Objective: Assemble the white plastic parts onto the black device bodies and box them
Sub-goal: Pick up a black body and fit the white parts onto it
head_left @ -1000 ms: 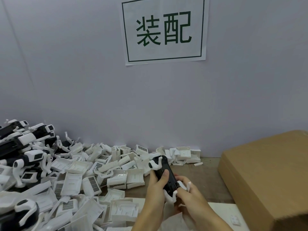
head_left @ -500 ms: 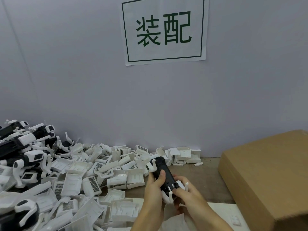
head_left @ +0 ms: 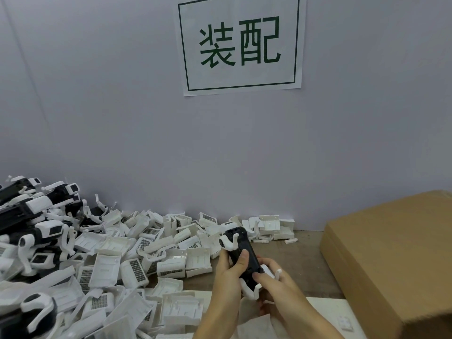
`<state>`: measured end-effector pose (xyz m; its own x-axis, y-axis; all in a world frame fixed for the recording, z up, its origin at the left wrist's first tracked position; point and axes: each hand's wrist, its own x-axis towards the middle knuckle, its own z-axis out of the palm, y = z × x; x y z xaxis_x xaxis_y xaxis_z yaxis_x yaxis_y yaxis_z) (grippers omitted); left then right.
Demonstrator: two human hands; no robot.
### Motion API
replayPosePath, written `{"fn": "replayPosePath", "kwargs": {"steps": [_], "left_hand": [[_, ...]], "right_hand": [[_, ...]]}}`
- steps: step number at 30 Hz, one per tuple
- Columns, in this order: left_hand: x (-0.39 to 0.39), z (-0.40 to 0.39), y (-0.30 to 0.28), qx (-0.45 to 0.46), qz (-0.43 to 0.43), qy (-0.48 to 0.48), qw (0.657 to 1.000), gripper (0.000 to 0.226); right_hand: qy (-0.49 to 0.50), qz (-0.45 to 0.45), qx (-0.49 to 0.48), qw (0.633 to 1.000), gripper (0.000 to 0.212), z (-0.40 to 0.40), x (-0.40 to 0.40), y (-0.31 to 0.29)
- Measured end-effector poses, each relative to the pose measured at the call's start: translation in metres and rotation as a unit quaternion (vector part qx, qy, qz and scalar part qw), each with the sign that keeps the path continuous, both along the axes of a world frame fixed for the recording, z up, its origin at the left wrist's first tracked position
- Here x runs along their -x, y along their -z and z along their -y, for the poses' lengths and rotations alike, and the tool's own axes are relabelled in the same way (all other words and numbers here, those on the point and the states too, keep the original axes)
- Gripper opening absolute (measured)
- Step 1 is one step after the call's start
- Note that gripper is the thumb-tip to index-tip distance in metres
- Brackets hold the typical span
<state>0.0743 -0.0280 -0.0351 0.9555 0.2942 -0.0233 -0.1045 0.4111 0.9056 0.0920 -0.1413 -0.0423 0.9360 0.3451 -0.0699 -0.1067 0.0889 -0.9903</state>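
I hold a black device body [head_left: 242, 250] upright and tilted over the wooden bench, low in the middle. A white clip [head_left: 228, 242] sits on its upper end and another white plastic part [head_left: 254, 288] on its lower end. My left hand [head_left: 228, 272] grips the body's left side, thumb across its front. My right hand [head_left: 274, 282] closes on the lower end, fingers pressing at the white part. A heap of loose white plastic parts [head_left: 115, 263] covers the bench to the left. Assembled black-and-white devices [head_left: 34, 216] are piled at the far left.
A closed brown cardboard box [head_left: 396, 260] stands at the right, close to my right hand. A grey wall with a paper sign [head_left: 241, 44] rises behind the bench. A white sheet [head_left: 327, 314] lies at the near edge, with a small white piece [head_left: 344, 322] on it.
The black device body has shifted slightly left and up in my hands. My left thumb has slid along its front; my right fingers stay at the lower white part.
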Motion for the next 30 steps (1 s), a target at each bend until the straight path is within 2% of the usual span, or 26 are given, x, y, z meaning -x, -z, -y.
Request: {"fn": "replayPosePath", "kwargs": {"steps": [6, 11, 16, 21, 23, 25, 26, 28, 30], "left_hand": [[-0.001, -0.004, -0.001, 0.035, -0.038, -0.006, 0.999, 0.013], [-0.004, -0.007, 0.000, 0.062, -0.049, -0.003, 0.997, 0.020], [-0.004, -0.002, 0.001, 0.016, -0.021, -0.006, 1.000, 0.023], [-0.006, -0.006, 0.001, 0.037, -0.001, -0.037, 0.999, 0.022], [-0.010, -0.013, 0.001, 0.072, -0.004, -0.107, 0.992, 0.024], [-0.013, -0.022, 0.002, 0.117, -0.029, -0.183, 0.976, 0.030], [-0.014, -0.027, 0.002, 0.133, -0.041, -0.210, 0.968, 0.036], [-0.018, -0.035, 0.005, 0.159, -0.066, -0.240, 0.955, 0.044], [-0.020, -0.038, 0.006, 0.196, -0.077, -0.229, 0.950, 0.039]], "right_hand": [[-0.017, 0.015, 0.014, 1.000, 0.030, -0.001, -0.002, 0.003], [-0.027, 0.002, -0.001, 1.000, 0.035, 0.000, -0.002, 0.003], [-0.008, -0.022, -0.003, 1.000, 0.030, 0.001, -0.001, -0.002], [-0.034, -0.025, 0.004, 0.999, 0.018, 0.002, 0.002, -0.005], [-0.058, -0.012, 0.013, 0.998, 0.041, 0.008, 0.004, -0.004], [-0.109, 0.051, 0.113, 0.986, 0.058, 0.014, 0.008, -0.004], [-0.137, 0.091, 0.185, 0.969, 0.055, 0.016, 0.008, -0.003], [-0.162, 0.148, 0.296, 0.930, 0.032, 0.014, 0.006, -0.003], [-0.154, 0.164, 0.330, 0.917, 0.009, 0.011, 0.003, -0.003]]}}
